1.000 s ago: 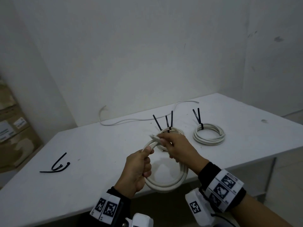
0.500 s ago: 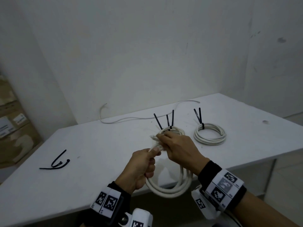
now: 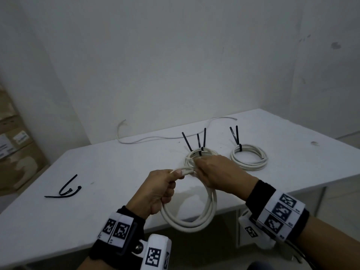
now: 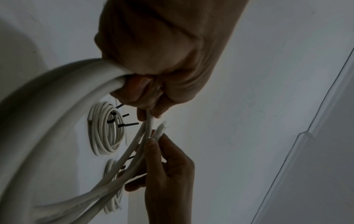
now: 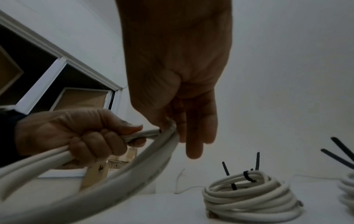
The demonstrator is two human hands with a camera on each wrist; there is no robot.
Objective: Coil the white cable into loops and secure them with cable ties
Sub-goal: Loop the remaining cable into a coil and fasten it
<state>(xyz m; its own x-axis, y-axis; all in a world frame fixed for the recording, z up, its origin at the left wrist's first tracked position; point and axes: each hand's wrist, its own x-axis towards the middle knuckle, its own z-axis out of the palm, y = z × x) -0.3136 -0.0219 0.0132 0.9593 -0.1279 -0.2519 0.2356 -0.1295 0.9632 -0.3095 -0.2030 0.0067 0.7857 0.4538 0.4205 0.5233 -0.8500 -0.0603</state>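
Observation:
A white cable (image 3: pixel 194 219) hangs in a few loops over the table's front edge, held by both hands. My left hand (image 3: pixel 171 182) grips the left side of the loops in a fist, thumb pressed along the top strand. My right hand (image 3: pixel 202 172) pinches the strands just right of it. In the left wrist view the cable end (image 4: pixel 161 130) pokes out beside the right hand's thumb (image 4: pixel 151 142). In the right wrist view the cable (image 5: pixel 134 174) runs between the left hand (image 5: pixel 76 133) and the right hand (image 5: pixel 178 128). No tie is on the held loops.
Two tied coils lie on the white table (image 3: pixel 97 172): one (image 3: pixel 206 152) just behind my right hand, another (image 3: pixel 249 157) further right, both with black tie tails standing up. Loose black cable ties (image 3: pixel 66 190) lie at the left. A thin white wire (image 3: pixel 155 137) runs along the back. Cardboard boxes (image 3: pixel 15 152) stand at the left.
The held loops have narrowed and hang lower off the table edge. The cable end has come down from above the right fingers toward the left thumb. Both hands kept their hold.

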